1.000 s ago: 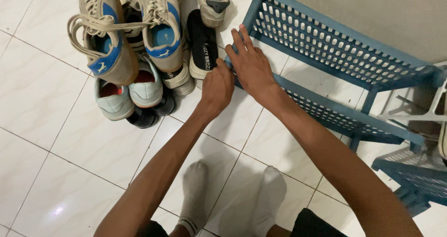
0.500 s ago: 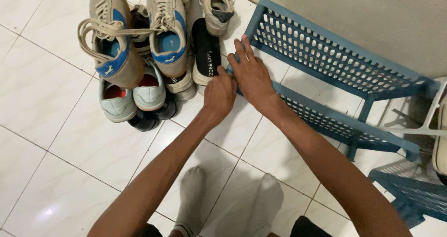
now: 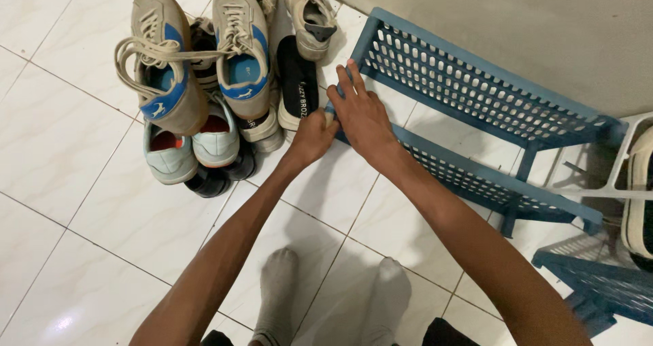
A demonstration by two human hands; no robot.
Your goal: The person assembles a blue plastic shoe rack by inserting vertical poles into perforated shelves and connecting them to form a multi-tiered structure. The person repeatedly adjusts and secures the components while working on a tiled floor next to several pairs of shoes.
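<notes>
A blue plastic shoe rack (image 3: pixel 476 87) with perforated shelves lies tipped on the tiled floor against the wall. Both my hands meet at its left end. My right hand (image 3: pixel 360 111) lies over the rack's end post, fingers stretched along it and gripping it. My left hand (image 3: pixel 314 135) is closed just beside it, pinching the lower corner of the same end. What sits under my fingers is hidden.
A pile of shoes (image 3: pixel 204 80) lies left of the rack: beige and blue sneakers, pale green ones, a black and white slip-on (image 3: pixel 297 80). My socked feet (image 3: pixel 333 298) stand below. Another blue rack part (image 3: pixel 598 278) and a white frame (image 3: pixel 626 183) sit at the right.
My hands have stayed at the rack's left end. The left hand has closed in tighter under the right one. The view has shifted slightly.
</notes>
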